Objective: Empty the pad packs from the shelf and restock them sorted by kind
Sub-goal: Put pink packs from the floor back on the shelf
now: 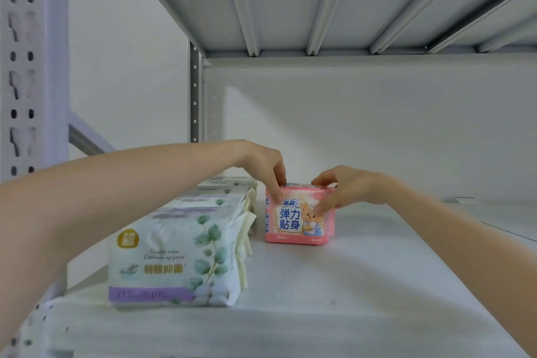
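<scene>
Gripping a pink pack with both hands on the shelf.

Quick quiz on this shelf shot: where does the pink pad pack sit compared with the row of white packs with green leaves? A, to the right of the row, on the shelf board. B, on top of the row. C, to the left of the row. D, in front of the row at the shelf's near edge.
A: the pink pad pack stands on the shelf board right of the white leaf-print packs, held by the left hand and the right hand.
</scene>
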